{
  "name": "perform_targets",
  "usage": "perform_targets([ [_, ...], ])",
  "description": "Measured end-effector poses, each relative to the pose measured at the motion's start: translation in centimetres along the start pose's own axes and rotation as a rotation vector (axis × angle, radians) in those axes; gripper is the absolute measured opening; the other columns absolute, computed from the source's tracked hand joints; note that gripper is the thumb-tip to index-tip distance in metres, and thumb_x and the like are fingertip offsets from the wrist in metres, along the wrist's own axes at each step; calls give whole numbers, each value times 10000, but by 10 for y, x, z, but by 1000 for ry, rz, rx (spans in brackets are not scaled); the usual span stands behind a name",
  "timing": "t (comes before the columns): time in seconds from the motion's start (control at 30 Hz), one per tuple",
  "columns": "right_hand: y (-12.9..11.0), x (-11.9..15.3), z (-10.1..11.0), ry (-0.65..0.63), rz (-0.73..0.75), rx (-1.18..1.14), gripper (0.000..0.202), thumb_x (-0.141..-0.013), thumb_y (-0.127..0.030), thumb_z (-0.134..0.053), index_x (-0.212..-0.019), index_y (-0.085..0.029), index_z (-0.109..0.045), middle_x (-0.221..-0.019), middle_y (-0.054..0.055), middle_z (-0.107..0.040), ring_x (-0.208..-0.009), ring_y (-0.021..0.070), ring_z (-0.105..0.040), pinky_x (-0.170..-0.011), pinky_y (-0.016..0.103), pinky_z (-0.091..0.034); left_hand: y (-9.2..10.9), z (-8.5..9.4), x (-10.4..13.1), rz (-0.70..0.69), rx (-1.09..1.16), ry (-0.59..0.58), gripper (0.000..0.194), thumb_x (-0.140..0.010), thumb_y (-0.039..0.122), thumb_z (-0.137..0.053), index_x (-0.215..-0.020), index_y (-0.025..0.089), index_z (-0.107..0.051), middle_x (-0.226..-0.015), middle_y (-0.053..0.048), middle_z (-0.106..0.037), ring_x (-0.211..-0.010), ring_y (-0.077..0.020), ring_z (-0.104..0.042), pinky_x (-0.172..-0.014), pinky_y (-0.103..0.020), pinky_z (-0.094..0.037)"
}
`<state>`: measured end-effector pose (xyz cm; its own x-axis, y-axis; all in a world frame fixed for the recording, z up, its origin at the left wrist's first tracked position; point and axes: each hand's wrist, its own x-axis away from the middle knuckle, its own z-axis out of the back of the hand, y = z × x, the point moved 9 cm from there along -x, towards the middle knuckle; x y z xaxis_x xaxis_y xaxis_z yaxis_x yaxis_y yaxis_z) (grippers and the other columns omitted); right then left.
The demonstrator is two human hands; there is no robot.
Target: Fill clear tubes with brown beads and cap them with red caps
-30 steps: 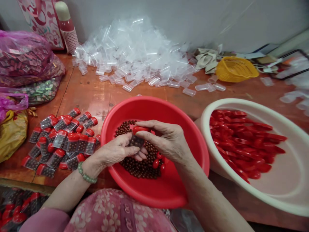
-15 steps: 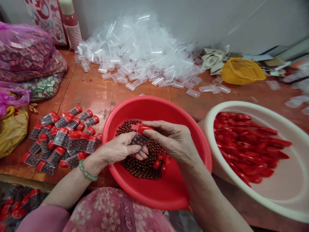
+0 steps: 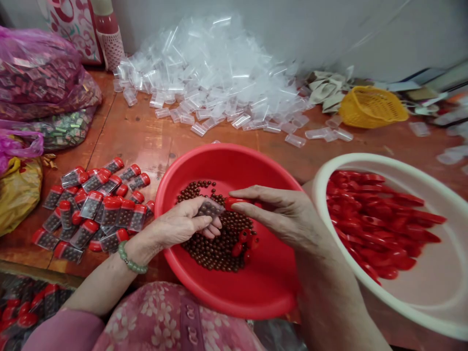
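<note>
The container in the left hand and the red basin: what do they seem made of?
The container looks like clear, probably smooth plastic: dark balls show through its wall. The red basin seems satin plastic, judging by its even colour and soft sheen.

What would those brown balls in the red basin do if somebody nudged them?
The brown balls would probably roll easily, being round and loose. They may be slippery, since they look glossy. They'd likely stay inside, as the red basin has a raised wall around them.

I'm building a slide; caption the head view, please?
Over a red basin of brown beads, left hand holds a clear tube, right hand a red cap.
</note>
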<state>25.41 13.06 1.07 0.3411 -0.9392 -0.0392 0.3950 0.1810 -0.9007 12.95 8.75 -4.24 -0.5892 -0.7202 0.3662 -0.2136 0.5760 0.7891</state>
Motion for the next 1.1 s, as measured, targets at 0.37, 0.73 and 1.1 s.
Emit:
perform_targets([
  [0.37, -4, 9, -1, 384, -78, -178, 164, -764, -282, -732, -926, -257, -742, -879, 10, -757, -797, 166, -700, -788, 334, -575, 4, 5, 0, -85, 77, 39, 262, -772, 214, -682, -997, 126, -582, -873, -36, -636, -795, -106, -610, -772, -257, -454],
  [0.73, -9, 9, -32, 463, -140, -310, 131, -730, -293, -744, -845, -235, -720, -726, -10, -705, -482, 95, -556, -421, 230, -454, 1, 0, -4, -156, 107, -15, 193, -766, 161, -652, -937, 123, -572, -761, 4, -586, -683, -84, -562, -702, -247, -444],
  [1.1, -10, 10, -35, 440, -98, -212, 130, -782, -336, -698, -842, -228, -657, -616, -35, -618, -419, 90, -514, -403, 234, -453, 7, 1, -1, -139, 88, 17, 158, -791, 154, -604, -938, 121, -557, -753, 3, -562, -676, -90, -541, -699, -260, -428],
])
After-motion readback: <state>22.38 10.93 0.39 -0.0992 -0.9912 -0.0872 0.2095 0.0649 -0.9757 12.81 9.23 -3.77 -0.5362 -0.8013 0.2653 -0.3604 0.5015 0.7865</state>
